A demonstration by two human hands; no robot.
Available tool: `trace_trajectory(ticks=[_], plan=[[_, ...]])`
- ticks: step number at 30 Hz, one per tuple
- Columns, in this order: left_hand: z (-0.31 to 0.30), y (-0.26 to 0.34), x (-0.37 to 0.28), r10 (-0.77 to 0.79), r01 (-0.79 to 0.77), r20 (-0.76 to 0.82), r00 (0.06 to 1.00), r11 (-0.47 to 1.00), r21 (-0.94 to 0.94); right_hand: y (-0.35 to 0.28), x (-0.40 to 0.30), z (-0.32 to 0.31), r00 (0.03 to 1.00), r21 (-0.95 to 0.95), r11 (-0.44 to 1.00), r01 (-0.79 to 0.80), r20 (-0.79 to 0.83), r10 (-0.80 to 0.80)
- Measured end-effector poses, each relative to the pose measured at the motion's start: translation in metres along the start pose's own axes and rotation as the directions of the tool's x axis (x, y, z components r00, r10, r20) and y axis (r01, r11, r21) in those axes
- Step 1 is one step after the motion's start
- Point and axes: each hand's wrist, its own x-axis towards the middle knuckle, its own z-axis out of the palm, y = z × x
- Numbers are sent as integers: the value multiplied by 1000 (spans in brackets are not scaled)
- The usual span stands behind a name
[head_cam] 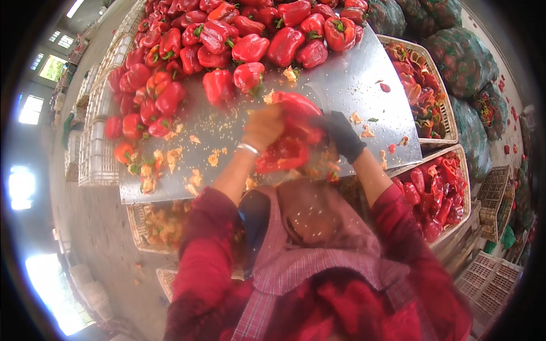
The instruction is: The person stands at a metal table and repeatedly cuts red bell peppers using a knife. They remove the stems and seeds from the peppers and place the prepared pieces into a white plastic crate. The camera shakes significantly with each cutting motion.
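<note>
Opened red bell pepper pieces [283, 155] lie at the near edge of a metal table [358, 98], between my hands. My left hand [264, 125], bare with a silver bracelet at the wrist, touches the red pepper flesh; motion blur hides its fingers. My right hand [341, 134], in a dark glove, is at the right side of the pepper pieces. A curved, pale blade-like shape [319, 96] shows just beyond the glove, too blurred to name surely. Whole red bell peppers [251, 47] are heaped across the far side. Pale cores [174, 157] and seeds are scattered about.
Right of the table stand a crate [448, 100] of pepper scraps and a crate [467, 187] of red pepper pieces. Net sacks [460, 59] lie beyond. Stacked plastic crates [98, 145] stand at the left; another crate [138, 232] is under the near left edge.
</note>
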Motion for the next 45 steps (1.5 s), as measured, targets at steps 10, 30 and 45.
trace_trajectory(ticks=[10,30,45], plan=[[-22,25,6,-130,82,-225,966,974,-212,-30,-4,8,952,152,940,-306,29,305],[-72,-16,-95,-209,242,-181,961,953,183,-87,-23,0,975,10,993,-114,-193,113],[-20,93,-33,-126,-77,-263,957,760,-645,-146,-41,9,869,-576,778,251,-221,-443]])
